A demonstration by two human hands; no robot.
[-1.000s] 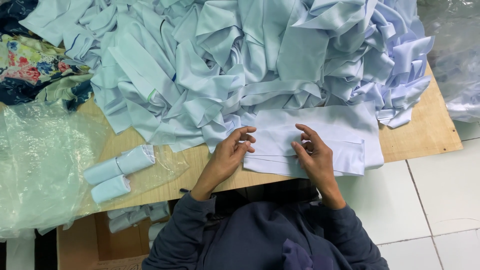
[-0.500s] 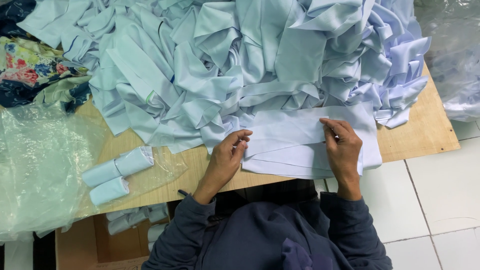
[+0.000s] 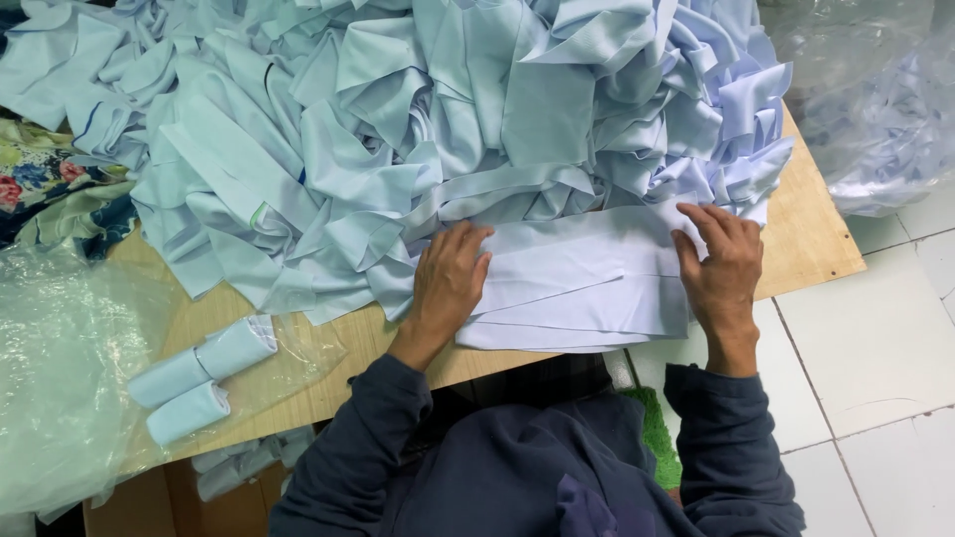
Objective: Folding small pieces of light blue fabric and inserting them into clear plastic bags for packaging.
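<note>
A flat stack of pale blue fabric strips (image 3: 582, 283) lies at the near edge of a wooden table (image 3: 811, 239). My left hand (image 3: 448, 283) presses palm down on the stack's left end, fingers together. My right hand (image 3: 721, 264) lies flat on the stack's right end, fingers spread a little. Neither hand grips anything. Behind the stack a large heap of crumpled pale blue fabric pieces (image 3: 428, 129) covers most of the table.
Rolled pale blue fabric bundles (image 3: 199, 373) lie on clear plastic sheeting (image 3: 60, 398) at the left. A floral cloth (image 3: 40, 189) sits at the far left. A plastic bag of fabric (image 3: 875, 109) is at the right, above a white tiled floor (image 3: 875, 368).
My right hand has slid from the middle of the stack out to its right end, smoothing it. My left hand has stayed near the left end, now lying flatter.
</note>
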